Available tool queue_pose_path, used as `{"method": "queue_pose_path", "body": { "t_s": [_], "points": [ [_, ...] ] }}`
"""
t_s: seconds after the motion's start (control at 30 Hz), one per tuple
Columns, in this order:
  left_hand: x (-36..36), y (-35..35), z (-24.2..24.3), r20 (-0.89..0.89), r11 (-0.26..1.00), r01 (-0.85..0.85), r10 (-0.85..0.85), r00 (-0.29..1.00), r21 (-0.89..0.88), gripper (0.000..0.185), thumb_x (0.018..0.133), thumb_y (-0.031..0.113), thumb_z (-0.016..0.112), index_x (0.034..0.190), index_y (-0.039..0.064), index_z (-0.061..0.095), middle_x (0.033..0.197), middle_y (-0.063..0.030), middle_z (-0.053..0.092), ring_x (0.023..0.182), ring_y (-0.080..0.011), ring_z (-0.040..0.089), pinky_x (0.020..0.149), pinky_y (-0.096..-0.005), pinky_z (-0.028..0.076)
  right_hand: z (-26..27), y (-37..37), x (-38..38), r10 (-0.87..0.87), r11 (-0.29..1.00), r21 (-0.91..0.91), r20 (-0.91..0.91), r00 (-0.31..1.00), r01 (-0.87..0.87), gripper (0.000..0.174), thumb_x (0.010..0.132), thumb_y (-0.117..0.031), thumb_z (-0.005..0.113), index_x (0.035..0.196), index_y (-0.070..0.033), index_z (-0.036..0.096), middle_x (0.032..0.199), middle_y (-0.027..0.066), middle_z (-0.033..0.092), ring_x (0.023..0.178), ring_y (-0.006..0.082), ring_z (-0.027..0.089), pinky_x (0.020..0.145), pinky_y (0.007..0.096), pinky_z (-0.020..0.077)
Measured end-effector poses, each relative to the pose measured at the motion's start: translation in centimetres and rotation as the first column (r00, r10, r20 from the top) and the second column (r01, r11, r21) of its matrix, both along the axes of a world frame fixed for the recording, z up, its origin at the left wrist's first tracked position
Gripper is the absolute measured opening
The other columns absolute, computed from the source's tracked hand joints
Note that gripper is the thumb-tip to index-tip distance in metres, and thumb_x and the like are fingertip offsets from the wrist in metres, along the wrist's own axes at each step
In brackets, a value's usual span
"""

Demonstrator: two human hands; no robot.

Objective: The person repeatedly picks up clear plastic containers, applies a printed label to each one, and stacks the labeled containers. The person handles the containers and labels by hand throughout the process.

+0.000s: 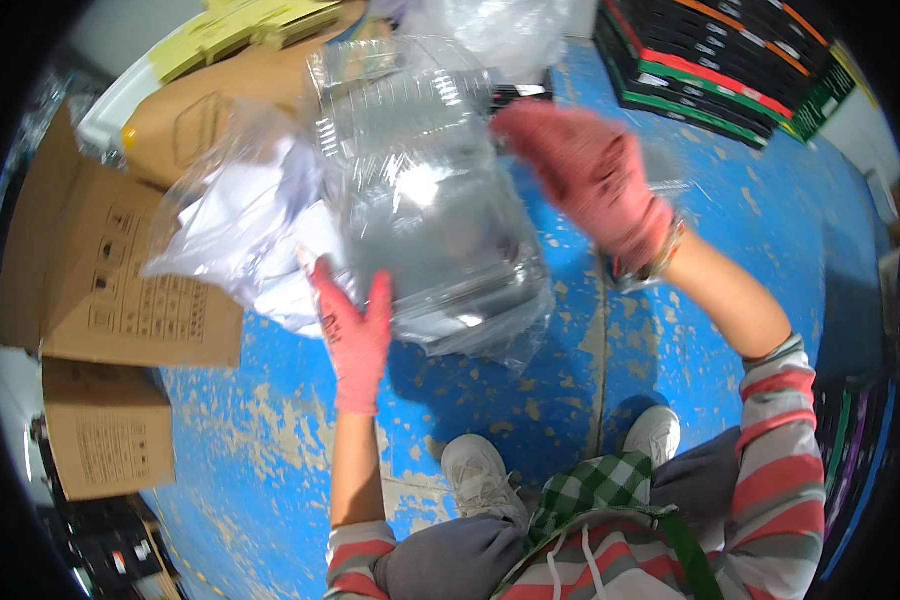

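My left hand (pixel 356 337), in a pink work glove, has its thumb and fingers spread. Its thumb rests against a stack of clear plastic containers (pixel 427 217) in a transparent bag, while its fingers reach the edge of a clear bag of white papers or sheets (pixel 255 217). To the right of the stack, my right hand (pixel 592 184), also pink-gloved, is raised and blurred by motion. Its fingers point toward the upper part of the stack, and whether they hold anything cannot be made out.
Cardboard boxes (pixel 131 262) line the left side. Yellow folded pieces (pixel 247 34) lie at the top left. Black, red and green crates (pixel 697 67) are stacked at the upper right. Behind my right wrist, another clear plastic item (pixel 664 169) sits on the worn blue floor (pixel 270 435).
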State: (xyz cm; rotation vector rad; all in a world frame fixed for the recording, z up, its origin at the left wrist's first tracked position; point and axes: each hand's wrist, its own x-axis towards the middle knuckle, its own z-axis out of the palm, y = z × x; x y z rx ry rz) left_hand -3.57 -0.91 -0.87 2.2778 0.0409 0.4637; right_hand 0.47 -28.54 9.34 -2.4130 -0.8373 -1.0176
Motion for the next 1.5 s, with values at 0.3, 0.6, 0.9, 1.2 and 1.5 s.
{"method": "queue_pose_path", "body": {
  "t_s": [0.3, 0.6, 0.9, 1.2, 1.5],
  "points": [
    [-0.4, 0.4, 0.0, 0.196, 0.999, -0.01, 0.019, 0.98, -0.047, 0.059, 0.086, 0.016, 0.066, 0.133, -0.006, 0.037, 0.131, -0.0216, 0.046, 0.121, -0.0288, 0.043, 0.103, -0.0339, 0.032, -5.3, -22.1, -3.9, -0.365, 0.843, -0.379, 0.12, 0.923, 0.383, 0.041, 0.07, -0.005, 0.064, 0.111, -0.012, 0.062, 0.107, 0.0068, 0.062, 0.098, 0.0286, 0.059, 0.083, 0.0396, 0.0491],
    [-6.5, -0.2, 5.9, 0.537, 0.931, 0.256, -0.082, 0.84, -0.26, 0.019, 0.093, 0.009, 0.05, 0.103, -0.006, 0.058, 0.105, -0.0116, 0.059, 0.093, -0.0155, 0.054, 0.089, -0.0293, 0.04, -17.1, -27.9, -6.9, -0.777, 0.489, -0.86, -0.352, 0.522, 0.147, 0.091, 0.065, -0.047, 0.078, 0.14, -0.024, 0.034, 0.133, 0.0127, 0.043, 0.126, 0.029, 0.041, 0.102, 0.0476, 0.0346],
    [-8.4, -2.5, 6.2, 0.283, 0.792, 0.496, -0.415, 0.865, -0.355, 0.016, 0.06, -0.008, 0.065, 0.067, 0.005, 0.059, 0.063, -0.0063, 0.06, 0.053, -0.0188, 0.054, 0.054, -0.0297, 0.043, -6.3, -6.8, -4.3, 0.779, 0.533, 0.833, -0.552, 0.296, 0.151, 0.061, 0.094, -0.012, 0.054, 0.146, -0.015, 0.024, 0.126, 0.0105, 0.051, 0.11, 0.0143, 0.054, 0.093, 0.031, 0.045],
    [-8.2, -2.1, 6.2, 0.184, 0.478, 0.463, -0.52, 0.834, -0.747, 0.048, 0.072, -0.015, 0.061, 0.116, 0.004, 0.055, 0.115, -0.008, 0.058, 0.101, -0.0135, 0.055, 0.082, -0.0257, 0.044, 0.2, 2.4, -7.2, 0.714, 0.608, 0.794, -0.55, 0.434, 0.004, 0.053, 0.086, 0.001, 0.061, 0.136, -0.007, 0.044, 0.123, 0.0071, 0.056, 0.105, 0.0091, 0.053, 0.091, 0.0271, 0.0458],
    [-9.5, -2.1, 7.6, 0.216, 0.613, 0.412, -0.37, 0.904, -0.674, 0.056, 0.08, -0.017, 0.056, 0.131, 0.002, 0.043, 0.119, -0.0085, 0.055, 0.104, -0.0113, 0.055, 0.083, -0.0249, 0.046, 0.8, 4.9, -7.7, 0.837, 0.505, 0.851, -0.523, 0.162, 0.143, 0.058, 0.082, 0.008, 0.063, 0.135, -0.005, 0.044, 0.113, 0.0027, 0.059, 0.094, 0.0053, 0.053, 0.077, 0.0221, 0.0476]
  ]
}}
